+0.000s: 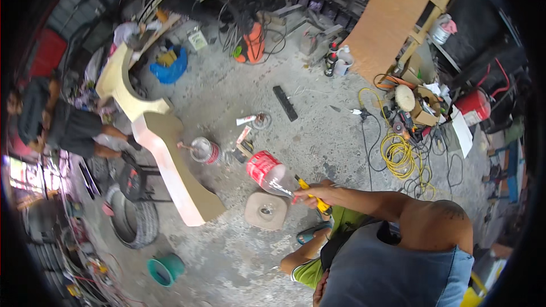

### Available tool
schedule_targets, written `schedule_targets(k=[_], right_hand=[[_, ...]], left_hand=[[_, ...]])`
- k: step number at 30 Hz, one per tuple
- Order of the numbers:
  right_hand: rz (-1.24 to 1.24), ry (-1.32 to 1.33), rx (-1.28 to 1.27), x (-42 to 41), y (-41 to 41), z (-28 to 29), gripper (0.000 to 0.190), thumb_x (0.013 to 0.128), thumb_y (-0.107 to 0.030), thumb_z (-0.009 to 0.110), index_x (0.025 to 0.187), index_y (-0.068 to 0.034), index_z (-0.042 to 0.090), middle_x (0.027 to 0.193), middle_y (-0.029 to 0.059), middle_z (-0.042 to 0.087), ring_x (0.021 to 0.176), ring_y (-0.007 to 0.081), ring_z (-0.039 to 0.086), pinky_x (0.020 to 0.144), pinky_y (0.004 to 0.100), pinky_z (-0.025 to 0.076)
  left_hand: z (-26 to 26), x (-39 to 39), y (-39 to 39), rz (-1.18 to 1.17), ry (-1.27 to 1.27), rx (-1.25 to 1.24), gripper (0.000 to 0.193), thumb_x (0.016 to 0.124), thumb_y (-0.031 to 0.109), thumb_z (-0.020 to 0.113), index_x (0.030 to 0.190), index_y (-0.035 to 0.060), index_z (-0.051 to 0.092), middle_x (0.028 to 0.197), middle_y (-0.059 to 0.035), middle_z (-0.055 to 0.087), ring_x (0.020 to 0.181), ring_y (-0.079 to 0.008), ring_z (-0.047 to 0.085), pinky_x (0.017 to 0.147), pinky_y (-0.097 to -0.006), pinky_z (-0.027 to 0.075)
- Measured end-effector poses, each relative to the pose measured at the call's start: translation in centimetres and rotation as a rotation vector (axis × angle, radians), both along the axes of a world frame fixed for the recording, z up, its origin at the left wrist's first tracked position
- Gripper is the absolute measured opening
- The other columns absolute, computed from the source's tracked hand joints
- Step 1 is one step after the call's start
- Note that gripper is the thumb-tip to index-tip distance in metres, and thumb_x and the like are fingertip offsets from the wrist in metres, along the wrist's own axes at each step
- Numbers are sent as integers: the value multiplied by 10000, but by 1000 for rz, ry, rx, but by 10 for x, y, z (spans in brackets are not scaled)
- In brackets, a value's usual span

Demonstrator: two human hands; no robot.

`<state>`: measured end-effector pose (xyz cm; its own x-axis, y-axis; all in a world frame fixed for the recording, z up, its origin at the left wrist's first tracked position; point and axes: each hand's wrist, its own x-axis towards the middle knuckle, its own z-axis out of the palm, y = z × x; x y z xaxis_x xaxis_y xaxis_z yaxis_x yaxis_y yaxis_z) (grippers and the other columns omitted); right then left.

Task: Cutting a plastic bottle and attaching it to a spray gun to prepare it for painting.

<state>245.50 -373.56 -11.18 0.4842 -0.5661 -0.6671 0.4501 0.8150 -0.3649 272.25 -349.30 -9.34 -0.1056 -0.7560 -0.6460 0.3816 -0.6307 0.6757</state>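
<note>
My right hand (316, 195) holds a clear plastic bottle (277, 179) with a red label by its narrow neck end. A yellow and black utility knife (315, 198) is in the same hand, crossing the bottle's neck. The bottle's wide end points away from me, above a beige square stool (266, 213) with a hole in its top. Only part of my left hand (321, 288) shows, low beside my shirt; the rest is hidden. Beyond the bottle are an open can (205, 151) with a brush or stick across it and a tube (246, 120) on the floor.
A large curved panel piece (170, 166) stands at left, near a tire (134, 217) and a green bucket (165, 269). A person (64, 119) sits behind it. Yellow cable (396, 155) and power tools lie at right. A black block (285, 103) lies on the concrete floor.
</note>
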Motion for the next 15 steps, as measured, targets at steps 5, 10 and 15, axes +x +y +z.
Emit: schedule_targets(k=[5, 10, 15], right_hand=[[-26, -229, 61, -32, 72, 98, 370, 948, -329, 557, 1090, 12, 551, 578, -76, 332, 441, 12, 299, 393, 191, 242], [-202, -229, -9, -16, 124, 148, 302, 913, -340, 616, 1015, -57, 588, 549, -84, 324, 439, 21, 302, 402, 204, 234], [-566, -40, -233, -9, 143, 227, 282, 862, -306, 688, 1023, -109, 566, 564, -84, 379, 454, 27, 324, 421, 211, 243]], left_hand=[[68, 34, 10, -225, -331, -91, 330, 847, 83, 647, 1169, 41, 585, 1045, -59, 626, 922, -133, 580, 824, -262, 467], [142, 22, -29, -276, -429, -224, 251, 826, 62, 638, 1062, -2, 584, 1024, -67, 604, 885, -169, 583, 784, -280, 499], [223, -102, -130, -262, 81, -258, 295, 926, 89, 582, 1188, -39, 536, 1129, -101, 595, 1026, -168, 575, 946, -291, 462]])
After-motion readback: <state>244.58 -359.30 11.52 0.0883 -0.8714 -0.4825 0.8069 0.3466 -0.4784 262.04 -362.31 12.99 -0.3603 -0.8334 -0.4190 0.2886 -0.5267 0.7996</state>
